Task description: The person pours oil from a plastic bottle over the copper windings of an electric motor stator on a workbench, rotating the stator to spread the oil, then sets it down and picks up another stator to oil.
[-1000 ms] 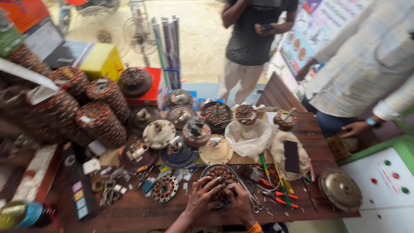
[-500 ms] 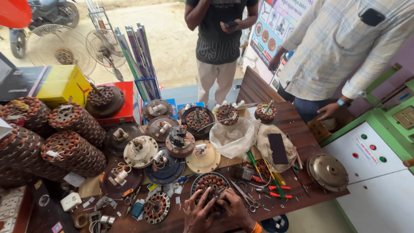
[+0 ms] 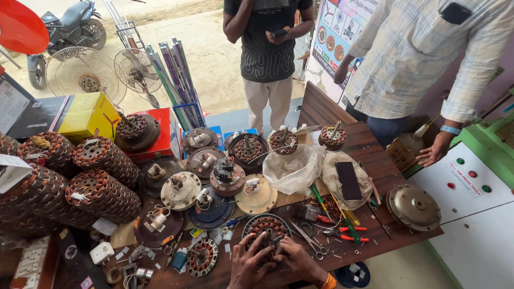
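Both of my hands rest on a round fan stator (image 3: pixel 267 227) wound with copper wire, lying at the near edge of the wooden workbench (image 3: pixel 375 155). My left hand (image 3: pixel 247 263) grips its lower left rim. My right hand (image 3: pixel 295 258), with an orange bangle at the wrist, holds its lower right side, fingers pressed into the windings. Scissors (image 3: pixel 309 241) lie just right of the stator. Another smaller stator (image 3: pixel 201 258) lies to the left.
Several fan motors and covers crowd the bench, with stacked copper windings (image 3: pixel 101 182) at left. Screwdrivers and pliers (image 3: pixel 342 225), plastic bags (image 3: pixel 292 168), a dark phone (image 3: pixel 348 180) and a metal cover (image 3: pixel 413 207) lie right. Two people stand beyond the bench. Fans and a motorbike stand outside.
The view has tilted up and shifted, showing more of the two standing people. My hands stay on the stator, fingers working slightly at its windings.
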Demonstrator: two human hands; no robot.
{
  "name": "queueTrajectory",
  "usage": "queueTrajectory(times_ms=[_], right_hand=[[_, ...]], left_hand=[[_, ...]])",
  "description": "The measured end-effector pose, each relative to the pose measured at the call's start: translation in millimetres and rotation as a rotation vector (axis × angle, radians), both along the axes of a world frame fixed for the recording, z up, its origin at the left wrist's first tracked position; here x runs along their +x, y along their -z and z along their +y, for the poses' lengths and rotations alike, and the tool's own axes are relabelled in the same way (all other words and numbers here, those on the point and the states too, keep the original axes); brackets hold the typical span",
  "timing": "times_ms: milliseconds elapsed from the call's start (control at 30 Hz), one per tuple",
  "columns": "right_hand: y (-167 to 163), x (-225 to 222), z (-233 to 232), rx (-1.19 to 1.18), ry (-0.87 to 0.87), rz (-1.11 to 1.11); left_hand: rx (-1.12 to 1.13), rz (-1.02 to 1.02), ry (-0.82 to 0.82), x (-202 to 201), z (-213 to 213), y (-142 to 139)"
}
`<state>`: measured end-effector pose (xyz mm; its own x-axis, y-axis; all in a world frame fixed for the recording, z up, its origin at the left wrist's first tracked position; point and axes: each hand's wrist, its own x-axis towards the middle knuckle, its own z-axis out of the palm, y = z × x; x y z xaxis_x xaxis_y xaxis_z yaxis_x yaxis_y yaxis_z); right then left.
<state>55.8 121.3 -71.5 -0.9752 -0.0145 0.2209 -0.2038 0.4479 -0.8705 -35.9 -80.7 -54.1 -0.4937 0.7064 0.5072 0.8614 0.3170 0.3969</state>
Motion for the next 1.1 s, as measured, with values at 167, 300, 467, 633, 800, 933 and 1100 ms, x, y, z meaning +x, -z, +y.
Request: queueTrajectory(times_ms=[167, 300, 467, 633, 800, 933, 1100], right_hand=[[-10, 6, 6, -0.074, -0.096, -0.014], [-10, 10, 6, -0.103, -0.116, 0.005], [-5, 17, 8, -0.078, -0.148, 0.047], [-2, 31, 14, -0.216, -0.152, 0.023], [15, 37, 23, -0.158, -0.279, 0.363], [36, 92, 30, -0.378, -0.269, 0.038], [87, 179, 45, -0.652, -0.015, -0.263]], left_hand=[[-0.089, -0.096, 0.044, -3, 1, -5], [-0.096, -0.056, 0.053, -1, -2, -11], [-0.067, 0.016, 0.002, 9, 0, -15], [-0.140, -0.021, 0.022, 10, 9, -19], [-0.060, 0.127, 0.036, 7, 20, 5], [-0.302, 0.001, -0.105, 20, 22, 39], [-0.448, 0.014, -0.046, 22, 10, 51]])
